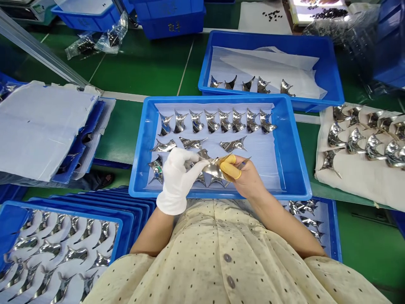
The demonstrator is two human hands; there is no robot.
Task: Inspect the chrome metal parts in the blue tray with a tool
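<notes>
A shiny, curved metal piece with pointed corners is held between both hands above the blue tray. My left hand, in a white glove, pinches its left side. Yellow finger cots cover fingertips of my right hand, which grips the right side. Beneath the hands, the tray's white paper lining carries similar metal pieces: a row along the back, a few in the middle and several along the front, partly hidden by my hands.
Behind stands another blue tray with paper sheets and several metal pieces. More pieces lie on a cloth-covered stack at right. Stacked trays sit at lower left, below white-covered boards. Blue bins stand at the back.
</notes>
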